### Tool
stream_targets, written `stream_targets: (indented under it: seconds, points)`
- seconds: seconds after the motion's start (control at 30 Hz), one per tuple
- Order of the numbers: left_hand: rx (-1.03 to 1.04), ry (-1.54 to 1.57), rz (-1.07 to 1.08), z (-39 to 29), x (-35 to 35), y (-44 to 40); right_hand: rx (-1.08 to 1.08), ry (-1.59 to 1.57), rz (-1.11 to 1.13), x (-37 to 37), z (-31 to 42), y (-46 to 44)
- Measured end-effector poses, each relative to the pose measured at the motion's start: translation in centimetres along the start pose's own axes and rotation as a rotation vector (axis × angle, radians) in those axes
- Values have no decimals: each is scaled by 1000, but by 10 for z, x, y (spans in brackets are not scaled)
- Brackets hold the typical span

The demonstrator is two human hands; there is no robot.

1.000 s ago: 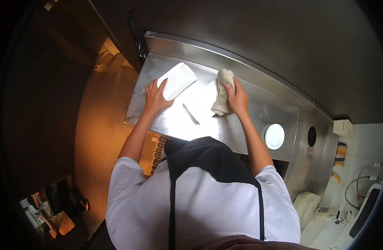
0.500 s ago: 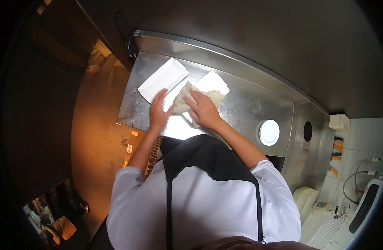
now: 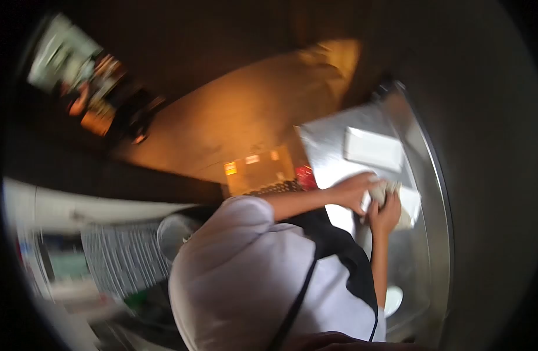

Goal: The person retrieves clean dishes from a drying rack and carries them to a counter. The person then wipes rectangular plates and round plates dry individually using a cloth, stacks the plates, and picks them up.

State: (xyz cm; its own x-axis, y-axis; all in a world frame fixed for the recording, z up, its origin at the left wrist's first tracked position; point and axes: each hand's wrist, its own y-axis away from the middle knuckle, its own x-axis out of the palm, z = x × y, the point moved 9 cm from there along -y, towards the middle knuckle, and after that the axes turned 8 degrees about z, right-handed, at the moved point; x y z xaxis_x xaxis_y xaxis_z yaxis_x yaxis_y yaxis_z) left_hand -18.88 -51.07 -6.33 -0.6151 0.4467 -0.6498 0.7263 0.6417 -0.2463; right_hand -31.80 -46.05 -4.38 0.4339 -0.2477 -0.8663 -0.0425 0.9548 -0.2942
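On the steel counter lies a white rectangular dish (image 3: pixel 374 149), untouched. A second white dish (image 3: pixel 410 205) lies beside it, partly hidden behind my hands and the cloth. My right hand (image 3: pixel 385 215) is closed on the beige cloth (image 3: pixel 384 190), which is bunched up. Close against it, my left hand (image 3: pixel 358 190) has its fingers at the cloth and a small white edge; blur hides what they grip. A white round plate (image 3: pixel 393 300) is on the counter near my right arm.
The steel counter (image 3: pixel 324 140) has a raised rim along its far side. Left of it are a cardboard box (image 3: pixel 260 169) with labels and a red item (image 3: pixel 306 176). Farther left, a person's blurred hand (image 3: pixel 79 103) shows. A striped grey cloth or rack (image 3: pixel 126 257) is at lower left.
The view has swung sharply to the left. My hands have come together, and the cloth, earlier spread under my right hand, is now bunched between them.
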Motion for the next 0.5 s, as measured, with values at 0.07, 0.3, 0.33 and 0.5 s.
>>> stream_targets:
  seconds: [0.07,0.3,0.33,0.5]
  points:
    - [-29,-63,-1,4,-3,13,-82,-55,71,14,28,4]
    - [-101,-117,66,-3,0,15,246,202,96,-41,-111,-8]
    - [-99,-116,70,-2,0,14,202,220,31,-49,-114,-9]
    - [-56,-155,5,-8,-4,14,54,191,8,-14,-62,-8]
